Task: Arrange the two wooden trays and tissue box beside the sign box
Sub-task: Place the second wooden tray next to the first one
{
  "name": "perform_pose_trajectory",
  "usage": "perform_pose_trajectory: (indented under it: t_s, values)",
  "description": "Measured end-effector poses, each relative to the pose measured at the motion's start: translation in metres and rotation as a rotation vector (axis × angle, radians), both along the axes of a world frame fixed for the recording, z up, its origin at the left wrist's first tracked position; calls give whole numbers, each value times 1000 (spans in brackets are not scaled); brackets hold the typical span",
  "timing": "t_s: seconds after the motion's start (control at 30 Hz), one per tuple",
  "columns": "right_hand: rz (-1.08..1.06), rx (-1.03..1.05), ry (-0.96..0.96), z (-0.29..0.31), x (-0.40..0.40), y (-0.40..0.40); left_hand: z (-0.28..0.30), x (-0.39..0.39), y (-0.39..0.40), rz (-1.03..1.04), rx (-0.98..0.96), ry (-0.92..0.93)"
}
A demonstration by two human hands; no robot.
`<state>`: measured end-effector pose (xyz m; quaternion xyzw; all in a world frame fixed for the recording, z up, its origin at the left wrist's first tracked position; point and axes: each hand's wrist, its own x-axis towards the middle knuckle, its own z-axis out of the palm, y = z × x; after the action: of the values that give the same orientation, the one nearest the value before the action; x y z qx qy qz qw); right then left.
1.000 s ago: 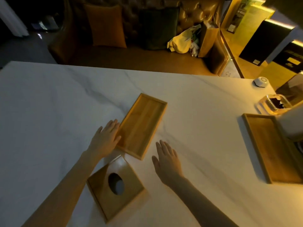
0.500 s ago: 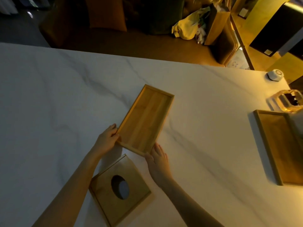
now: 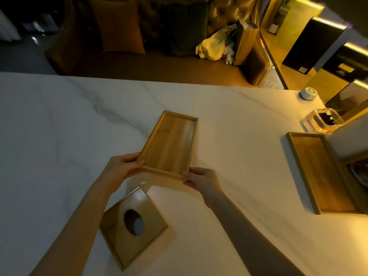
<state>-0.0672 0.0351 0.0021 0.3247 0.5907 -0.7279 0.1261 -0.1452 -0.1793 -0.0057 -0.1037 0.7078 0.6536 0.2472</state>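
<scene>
A: What carries everything?
B: A white marble table [image 3: 59, 126], with a brown sofa [image 3: 139, 62] beyond its far edge.
A: And the trays?
B: One wooden tray [image 3: 322, 172] lies flat near the right edge, just beside a pale box [image 3: 350, 142] whose face I cannot read. The second tray [image 3: 171, 144] is at mid-table, its near end gripped at both corners.
A: By which hands?
B: The left hand [image 3: 119, 170] is closed on the near left corner, the right hand [image 3: 203, 180] on the near right corner.
A: The tissue box?
B: The tissue box [image 3: 133, 226], wooden with an oval hole, sits nearer the person, between the forearms, apart from the held tray.
A: Anything smaller?
B: A glass dish [image 3: 324, 120] and a white puck [image 3: 308, 93] at the far right corner.
</scene>
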Motion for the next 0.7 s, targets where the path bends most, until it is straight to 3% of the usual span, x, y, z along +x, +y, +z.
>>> perform_pose_trajectory:
  t_s: [0.43, 0.7]
  values:
    - [-11, 139, 206, 35, 57, 85, 41, 55, 88, -45, 124, 129]
    - [-32, 290, 225, 35, 104, 152, 34, 93, 161, -74, 146, 150]
